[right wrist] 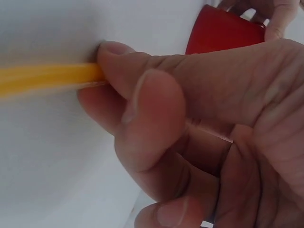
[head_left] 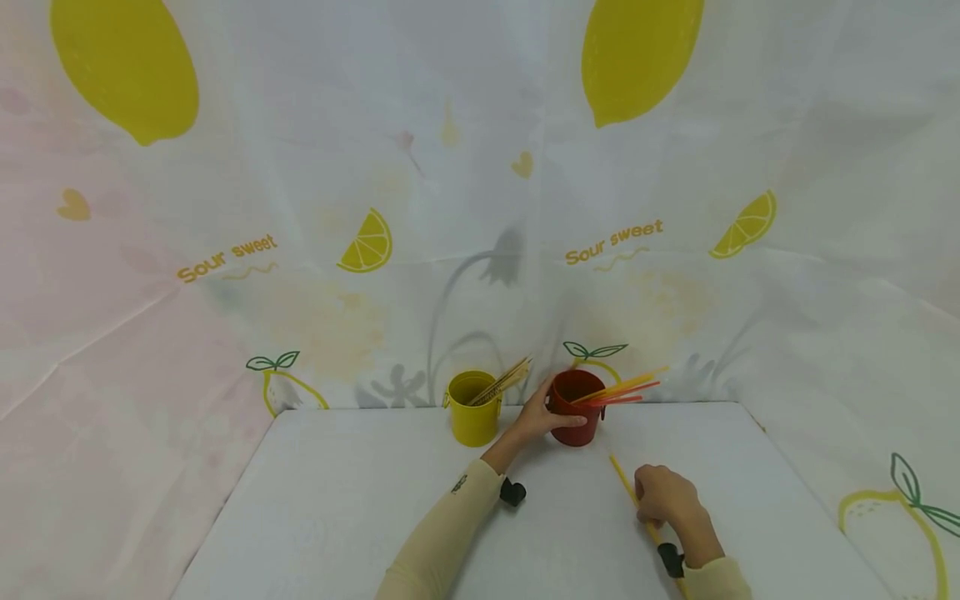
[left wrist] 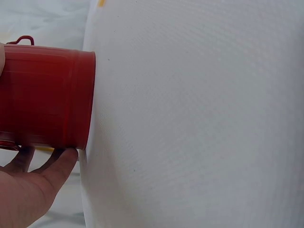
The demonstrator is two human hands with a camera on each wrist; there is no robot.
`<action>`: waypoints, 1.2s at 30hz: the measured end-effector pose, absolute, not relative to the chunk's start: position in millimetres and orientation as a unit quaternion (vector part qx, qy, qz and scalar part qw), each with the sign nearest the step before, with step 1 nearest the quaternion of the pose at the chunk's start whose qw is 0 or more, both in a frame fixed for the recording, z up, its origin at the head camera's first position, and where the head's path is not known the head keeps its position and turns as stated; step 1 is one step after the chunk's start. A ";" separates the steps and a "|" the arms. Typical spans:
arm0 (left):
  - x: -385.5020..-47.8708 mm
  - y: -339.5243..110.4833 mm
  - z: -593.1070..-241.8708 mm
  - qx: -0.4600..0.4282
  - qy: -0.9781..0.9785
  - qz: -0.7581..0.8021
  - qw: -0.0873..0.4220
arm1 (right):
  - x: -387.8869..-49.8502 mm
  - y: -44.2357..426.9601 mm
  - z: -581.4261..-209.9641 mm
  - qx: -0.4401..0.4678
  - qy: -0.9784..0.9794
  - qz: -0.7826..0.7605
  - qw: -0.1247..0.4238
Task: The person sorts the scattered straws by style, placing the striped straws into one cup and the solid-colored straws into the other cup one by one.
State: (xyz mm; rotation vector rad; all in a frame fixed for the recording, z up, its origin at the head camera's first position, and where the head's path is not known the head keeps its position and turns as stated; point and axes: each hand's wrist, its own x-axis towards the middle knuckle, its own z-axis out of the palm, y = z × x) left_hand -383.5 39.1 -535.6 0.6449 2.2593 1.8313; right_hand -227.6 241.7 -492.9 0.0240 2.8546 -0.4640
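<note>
A small red bucket [head_left: 574, 425] stands near the back of the table with several yellow and red straws [head_left: 622, 392] leaning out of it to the right. My left hand [head_left: 538, 417] holds this bucket from its left side, thumb across the front. In the left wrist view the fingers [left wrist: 61, 168] touch the bucket's wall [left wrist: 47, 95] close to its base. My right hand [head_left: 666, 498] pinches a yellow straw [head_left: 622, 477] between thumb and fingertips, to the front right of the bucket. In the right wrist view the straw [right wrist: 47, 78] sticks out leftward from the pinch.
Left of the red bucket stands a yellow bucket [head_left: 474, 425] with several thin wooden sticks [head_left: 502, 383] in it. The white table [head_left: 337, 500] meets a lemon-printed cloth [head_left: 480, 208] at its back edge. Black wrist cameras [head_left: 513, 492] sit on both wrists.
</note>
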 end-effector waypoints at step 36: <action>-385.4 39.7 -536.2 0.216 0.755 0.614 0.084 | -214.6 227.3 -449.0 -0.054 0.985 -0.158 0.046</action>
